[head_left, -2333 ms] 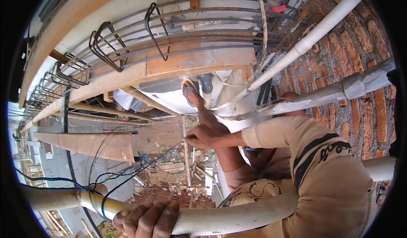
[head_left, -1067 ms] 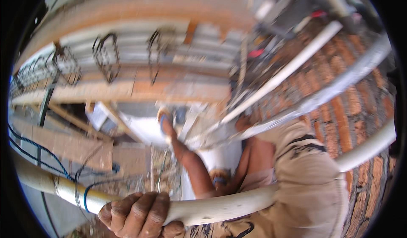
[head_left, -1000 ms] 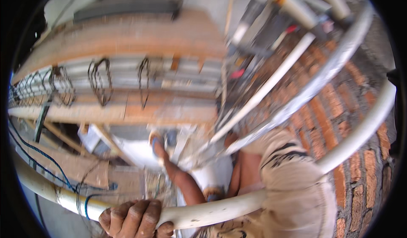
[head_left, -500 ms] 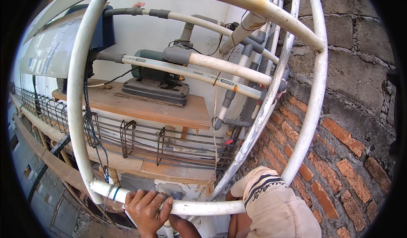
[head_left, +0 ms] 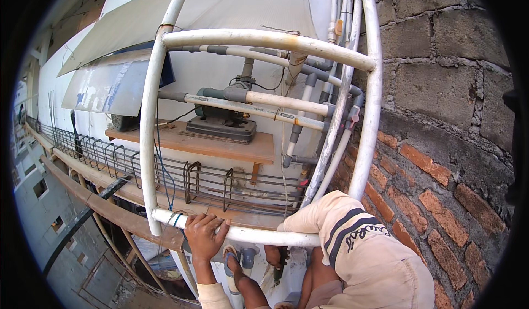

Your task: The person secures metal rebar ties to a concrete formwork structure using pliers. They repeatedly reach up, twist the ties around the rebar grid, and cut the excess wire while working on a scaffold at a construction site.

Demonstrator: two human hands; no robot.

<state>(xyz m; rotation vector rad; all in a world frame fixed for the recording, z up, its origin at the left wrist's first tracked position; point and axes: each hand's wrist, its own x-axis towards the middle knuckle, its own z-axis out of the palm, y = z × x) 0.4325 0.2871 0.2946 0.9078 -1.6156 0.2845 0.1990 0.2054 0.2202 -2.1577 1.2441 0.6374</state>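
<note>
A white tubular metal ladder (head_left: 361,138) rises in front of me, with blue cord wound on its lower left rung end. My left hand (head_left: 204,234) is closed over that lower rung (head_left: 264,236). My right arm, in a beige striped sleeve (head_left: 344,221), bends around the ladder, passing behind the rung. Below the rung shows my right hand (head_left: 273,255), fingers closed by a narrow dark thing (head_left: 281,267); its kind is too small to tell. My sandaled foot (head_left: 231,256) and bare legs show beneath.
A water pump (head_left: 220,124) stands on a wooden shelf (head_left: 193,144), joined to white and grey pipes (head_left: 286,102). Under it runs a steel rebar cage (head_left: 209,185). A brick and block wall (head_left: 441,171) borders the right; a lower level drops away at left.
My view has shifted, so the ladder and pump appear smaller and more of the ground below shows. My left hand stays on the rung. The right hand has come into sight below it.
</note>
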